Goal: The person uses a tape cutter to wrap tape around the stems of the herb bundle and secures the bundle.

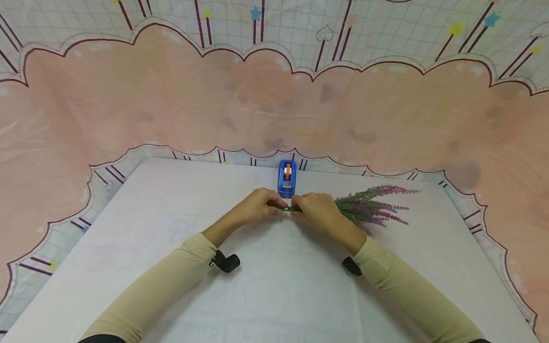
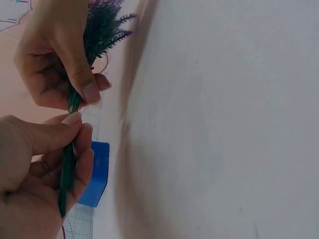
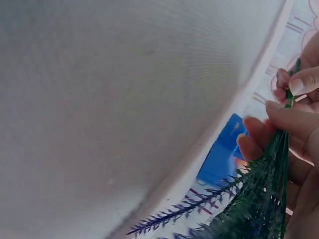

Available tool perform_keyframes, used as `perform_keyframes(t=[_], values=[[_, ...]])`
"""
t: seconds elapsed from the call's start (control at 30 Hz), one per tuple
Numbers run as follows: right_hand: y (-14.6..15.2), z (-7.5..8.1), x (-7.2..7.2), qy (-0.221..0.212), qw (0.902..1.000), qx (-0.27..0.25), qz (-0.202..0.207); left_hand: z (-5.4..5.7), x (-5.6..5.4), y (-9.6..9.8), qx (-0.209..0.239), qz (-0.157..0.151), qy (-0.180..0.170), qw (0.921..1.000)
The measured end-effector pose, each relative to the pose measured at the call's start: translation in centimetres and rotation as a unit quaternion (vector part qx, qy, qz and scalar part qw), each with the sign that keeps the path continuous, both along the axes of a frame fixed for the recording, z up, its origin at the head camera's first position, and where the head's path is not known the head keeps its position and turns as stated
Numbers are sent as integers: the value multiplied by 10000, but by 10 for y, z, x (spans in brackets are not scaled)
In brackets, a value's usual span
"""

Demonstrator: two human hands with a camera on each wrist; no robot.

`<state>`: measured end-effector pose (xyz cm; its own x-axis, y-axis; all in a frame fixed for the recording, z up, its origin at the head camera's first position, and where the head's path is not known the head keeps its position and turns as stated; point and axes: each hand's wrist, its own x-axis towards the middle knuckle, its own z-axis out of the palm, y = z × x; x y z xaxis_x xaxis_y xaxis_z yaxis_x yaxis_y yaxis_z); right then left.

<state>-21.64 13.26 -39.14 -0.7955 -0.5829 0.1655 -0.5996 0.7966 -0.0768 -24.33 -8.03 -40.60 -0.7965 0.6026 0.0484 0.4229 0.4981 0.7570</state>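
A bunch of artificial lavender [image 1: 373, 206] with purple-pink tips and green stems is held sideways above the white table, its flowers to the right. My left hand [image 1: 260, 205] pinches the stem ends between thumb and fingers, as the left wrist view shows on the green stems [image 2: 67, 174]. My right hand [image 1: 319, 209] grips the stems closer to the flowers, thumb along them. The two hands nearly meet. Just beyond them stands a blue tape dispenser [image 1: 287, 178] with an orange core; its blue side [image 3: 219, 154] shows behind the right fingers.
The white table [image 1: 257, 295] spreads in front of me. A peach and white patterned cloth [image 1: 193, 105] hangs behind it and shows along its sides. Black wrist cameras [image 1: 226, 261] sit under both sleeves.
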Motion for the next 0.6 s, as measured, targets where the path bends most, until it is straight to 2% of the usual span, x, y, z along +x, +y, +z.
perform_keyframes(t=[0.2, 0.37, 0.6], values=[[3, -3, 1, 464, 9989, 32, 48, 0, 0, -1, 155, 6, -10, 9999], [3, -2, -1, 719, 9973, -5, 139, -1, 0, -2, 309, 147, -58, 9994], [-1, 0, -3, 678, 9975, -159, 92, -2, -2, -1, 298, 321, 70, 9990]])
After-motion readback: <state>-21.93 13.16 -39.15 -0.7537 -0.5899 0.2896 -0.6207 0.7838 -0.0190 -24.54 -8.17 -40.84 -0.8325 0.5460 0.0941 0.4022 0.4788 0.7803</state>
